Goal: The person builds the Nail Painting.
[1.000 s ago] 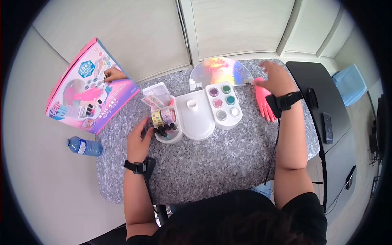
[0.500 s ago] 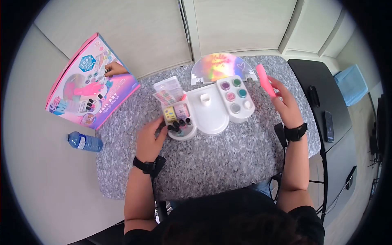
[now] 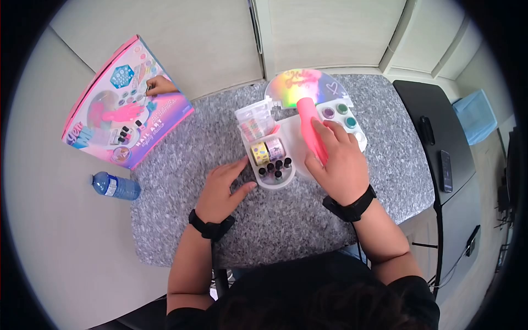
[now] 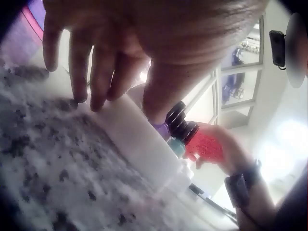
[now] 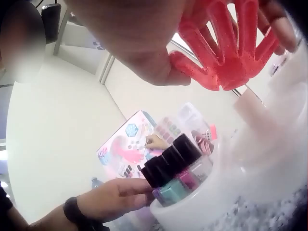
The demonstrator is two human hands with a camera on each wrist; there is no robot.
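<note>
My right hand [image 3: 344, 165] holds a pink plastic model hand [image 3: 309, 129] over the middle of a white nail-art station [image 3: 289, 132]. In the right wrist view the model hand's open wrist end is just above a short white post [image 5: 248, 102] on the station. My left hand [image 3: 220, 192] lies along the station's left side, fingers extended and thumb near the front rim. Beside it, several small black-capped nail polish bottles [image 3: 279, 165] stand in the left compartment, in front of yellow and pink patterned rolls [image 3: 259, 154].
Glitter pots [image 3: 342, 109] fill the station's right section, partly behind my right hand. A clear case [image 3: 256, 124] with stickers stands upright at the left. Behind rises a shiny rainbow panel [image 3: 308, 85]. A printed box [image 3: 129, 104] and water bottle [image 3: 115, 186] are far left.
My right hand has picked up the pink model hand from the table's right side and carried it left over the station. The station has shifted right, with my left hand still beside it.
</note>
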